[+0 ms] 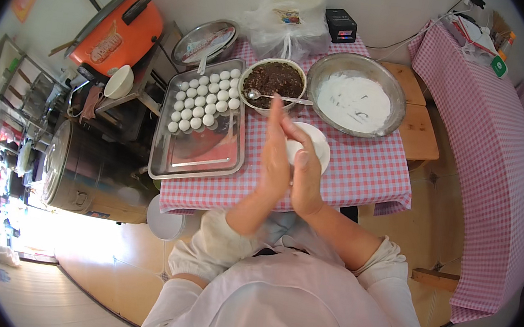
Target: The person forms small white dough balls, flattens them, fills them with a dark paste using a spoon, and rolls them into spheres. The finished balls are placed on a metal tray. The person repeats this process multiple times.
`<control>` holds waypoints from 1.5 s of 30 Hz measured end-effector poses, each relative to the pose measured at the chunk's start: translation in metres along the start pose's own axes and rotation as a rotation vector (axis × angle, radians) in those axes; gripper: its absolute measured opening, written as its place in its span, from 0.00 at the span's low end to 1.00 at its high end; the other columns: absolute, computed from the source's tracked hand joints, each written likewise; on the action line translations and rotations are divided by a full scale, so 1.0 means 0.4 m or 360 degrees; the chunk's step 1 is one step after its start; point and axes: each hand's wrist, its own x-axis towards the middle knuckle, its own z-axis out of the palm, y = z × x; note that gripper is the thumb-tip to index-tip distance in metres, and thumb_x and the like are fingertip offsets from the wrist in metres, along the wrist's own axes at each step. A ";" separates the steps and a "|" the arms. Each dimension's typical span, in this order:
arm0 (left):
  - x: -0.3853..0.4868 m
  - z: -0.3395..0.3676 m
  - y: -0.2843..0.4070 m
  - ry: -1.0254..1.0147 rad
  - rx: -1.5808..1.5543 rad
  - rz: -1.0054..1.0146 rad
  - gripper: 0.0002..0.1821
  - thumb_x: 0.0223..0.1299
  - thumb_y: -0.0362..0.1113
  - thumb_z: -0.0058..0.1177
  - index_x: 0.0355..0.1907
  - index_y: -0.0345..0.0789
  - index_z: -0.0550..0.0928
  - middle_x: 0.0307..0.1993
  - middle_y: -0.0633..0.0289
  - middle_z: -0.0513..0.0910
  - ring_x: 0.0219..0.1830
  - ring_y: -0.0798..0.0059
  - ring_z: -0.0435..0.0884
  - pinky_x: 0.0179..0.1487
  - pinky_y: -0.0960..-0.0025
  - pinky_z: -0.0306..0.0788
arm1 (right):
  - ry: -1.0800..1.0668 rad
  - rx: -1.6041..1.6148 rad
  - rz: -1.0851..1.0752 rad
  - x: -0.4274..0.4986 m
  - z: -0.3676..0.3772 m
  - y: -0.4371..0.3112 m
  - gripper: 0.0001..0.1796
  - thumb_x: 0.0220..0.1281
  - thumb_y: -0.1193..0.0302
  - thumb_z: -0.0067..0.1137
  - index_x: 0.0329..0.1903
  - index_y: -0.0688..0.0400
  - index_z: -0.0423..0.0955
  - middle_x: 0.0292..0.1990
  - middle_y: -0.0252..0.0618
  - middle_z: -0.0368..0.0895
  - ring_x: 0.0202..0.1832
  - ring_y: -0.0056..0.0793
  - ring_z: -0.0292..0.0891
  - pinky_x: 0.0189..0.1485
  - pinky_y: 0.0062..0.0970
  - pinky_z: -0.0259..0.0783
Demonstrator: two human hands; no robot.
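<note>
Palm to palm, my left hand and my right hand meet over the front of the table, fingers pointing away from me. Whatever may lie between the palms is hidden. Behind them is a small white bowl, partly covered by the right hand. Just beyond the fingertips stands a tub of dark, chunky filling, with a metal spoon lying across it. To the left, a steel tray carries rows of round white dough balls. A wide metal basin at the right holds white flour.
A pink checked cloth covers the table. Bagged containers and a black device stand at the back. An orange cooker and a large steel drum are left; a wooden stool is right.
</note>
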 end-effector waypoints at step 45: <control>-0.027 -0.085 0.114 0.0170 -0.1346 -0.1656 0.36 0.70 0.61 0.25 0.66 0.33 0.59 0.65 0.51 0.63 0.64 0.59 0.65 0.65 0.56 0.59 | -0.0388 -0.0300 -0.0610 0.139 -0.047 -0.014 0.15 0.58 0.68 0.53 0.47 0.62 0.70 0.43 0.45 0.76 0.44 0.38 0.74 0.50 0.36 0.70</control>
